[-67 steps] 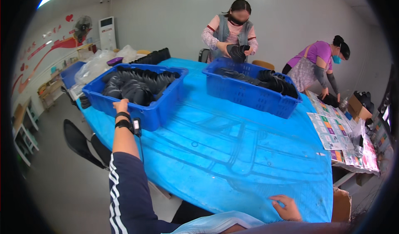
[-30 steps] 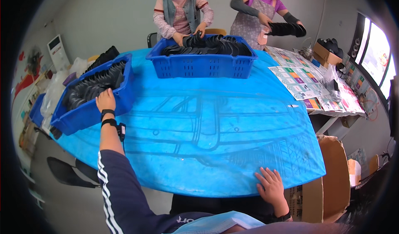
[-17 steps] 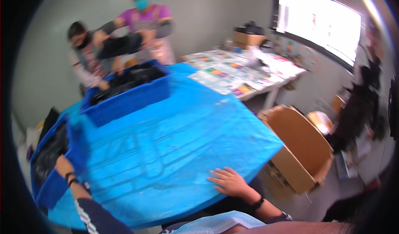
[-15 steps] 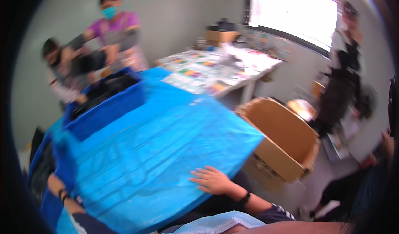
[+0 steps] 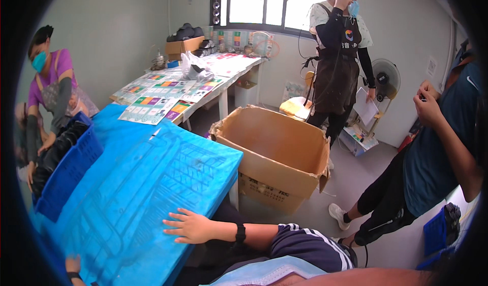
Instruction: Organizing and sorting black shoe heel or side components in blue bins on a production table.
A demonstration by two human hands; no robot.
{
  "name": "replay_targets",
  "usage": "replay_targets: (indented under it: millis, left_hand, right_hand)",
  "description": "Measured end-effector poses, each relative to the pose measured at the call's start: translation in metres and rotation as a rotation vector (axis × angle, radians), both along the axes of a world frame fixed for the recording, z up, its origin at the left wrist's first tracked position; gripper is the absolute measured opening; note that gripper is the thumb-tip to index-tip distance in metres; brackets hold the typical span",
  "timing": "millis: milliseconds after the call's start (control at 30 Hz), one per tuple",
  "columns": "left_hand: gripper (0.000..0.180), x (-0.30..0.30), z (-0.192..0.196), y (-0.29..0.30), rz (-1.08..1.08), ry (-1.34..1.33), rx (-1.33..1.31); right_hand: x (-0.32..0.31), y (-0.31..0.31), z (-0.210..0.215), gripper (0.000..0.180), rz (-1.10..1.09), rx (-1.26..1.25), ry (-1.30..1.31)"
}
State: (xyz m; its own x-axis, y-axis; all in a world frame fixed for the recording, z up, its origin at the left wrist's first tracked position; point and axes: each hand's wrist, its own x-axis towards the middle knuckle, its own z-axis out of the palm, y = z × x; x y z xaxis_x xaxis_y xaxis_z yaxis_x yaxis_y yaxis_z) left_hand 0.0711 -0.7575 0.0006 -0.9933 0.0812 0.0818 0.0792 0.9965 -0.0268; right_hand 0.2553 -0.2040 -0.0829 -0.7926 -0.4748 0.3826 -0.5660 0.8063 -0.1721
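Observation:
My right hand (image 5: 190, 226) lies on the blue sheet (image 5: 127, 204) covering the table, its fingers spread and nothing in them. At the lower left rim of the picture, only a small part of my left hand (image 5: 73, 264) shows, over the same sheet. Its fingers are blurred, and whether they hold anything cannot be made out. Farther along the table stands a blue plastic crate (image 5: 71, 166) filled with black items (image 5: 63, 144). A co-worker in purple (image 5: 60, 70) reaches to that crate, and more hands show at its left side.
An open cardboard box (image 5: 269, 171) stands against the table's right corner. Behind it is a white table (image 5: 223, 83) with printed sheets. One person (image 5: 335, 77) stands beyond the box, another (image 5: 437, 128) at the right. A fan (image 5: 385, 77) and a blue crate (image 5: 435, 233) stand there too.
The view has swung to the right, bringing both standing people farther in. My left hand, earlier on a near blue crate's rim, now shows at the picture's edge; that crate is out of sight.

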Motion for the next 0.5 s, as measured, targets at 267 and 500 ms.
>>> replay_targets:
  millis: [267,500]
  left_hand:
    - [0.027,0.146,0.148,0.252,-0.616,0.273,0.488]
    - [0.027,0.183,0.124,0.226,-1.418,0.930,0.747]
  right_hand:
    - [-0.004,-0.001,0.004,0.044,-0.014,0.061,-0.054]
    - [-0.001,0.001,0.010,0.044,-0.052,0.161,-0.066]
